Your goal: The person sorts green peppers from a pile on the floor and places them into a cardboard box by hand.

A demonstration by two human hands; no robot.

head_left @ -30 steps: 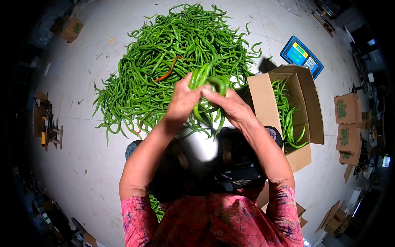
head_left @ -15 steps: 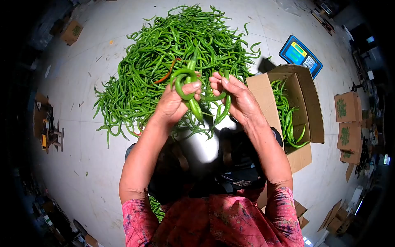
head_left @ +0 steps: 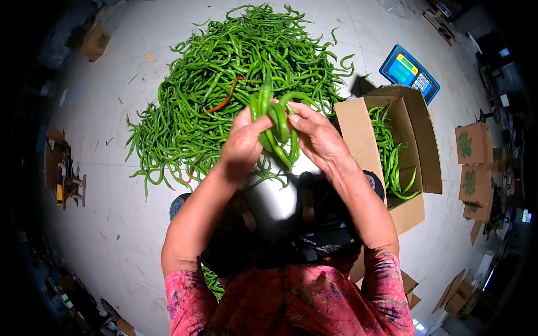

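My left hand point(head_left: 245, 140) is closed around a few long green chili peppers point(head_left: 265, 92), which stick out above and below the fingers. Close against it, my right hand point(head_left: 317, 134) pinches a curled green pepper point(head_left: 300, 96) at the same bunch. The fingertips of both hands are partly hidden behind the peppers. Beyond the hands spreads a large heap of green chili peppers point(head_left: 207, 73) on the floor, with one red pepper point(head_left: 228, 95) lying on it. Right of my right hand stands an open cardboard box point(head_left: 352, 126) holding more green peppers point(head_left: 386, 145).
A blue scale display point(head_left: 409, 75) with a keypad stands behind the box. Printed cardboard boxes point(head_left: 475, 144) are at the far right, and another carton point(head_left: 96, 43) sits at the upper left. A small wooden stool-like object point(head_left: 73, 182) is at the left.
My hands have come together. The right hand has moved left with its pepper to the left hand's bunch, and the curled peppers have shifted between the fingers.
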